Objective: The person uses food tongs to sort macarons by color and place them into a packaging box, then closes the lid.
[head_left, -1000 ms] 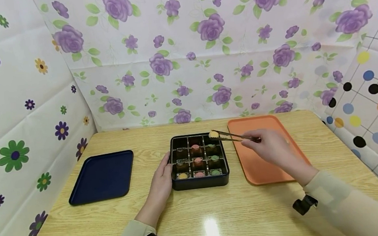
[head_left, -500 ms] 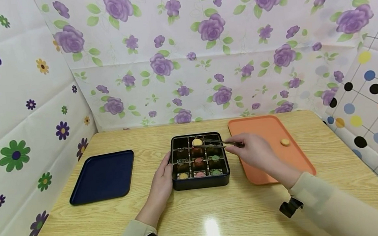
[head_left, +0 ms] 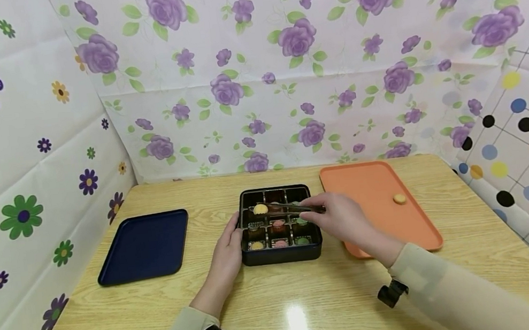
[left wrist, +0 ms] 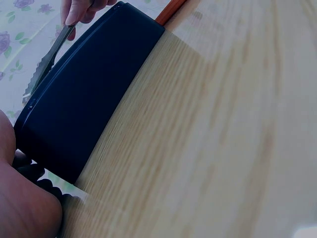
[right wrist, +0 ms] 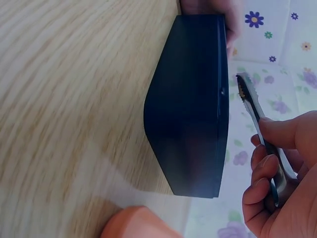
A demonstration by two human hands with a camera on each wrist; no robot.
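Note:
My right hand grips metal tongs, seen from the side in the right wrist view. Between the tong tips is a small round yellow piece that looks like a macaron, over the left column of a black divided box. Inside the box, pink pieces stand in the middle column, green ones on the right, and a yellow one at the front left. My left hand rests along the box's left side, fingers extended. The tongs partly cover the back compartments.
An orange tray lies to the right of the box, with one tan round piece on it. To the left lies a dark blue tray. Patterned cloth walls rise behind the wooden table and along both sides.
My right hand has carried the yellow piece in the tongs leftward from the box's back right corner to its left column. The left hand and box stay put.

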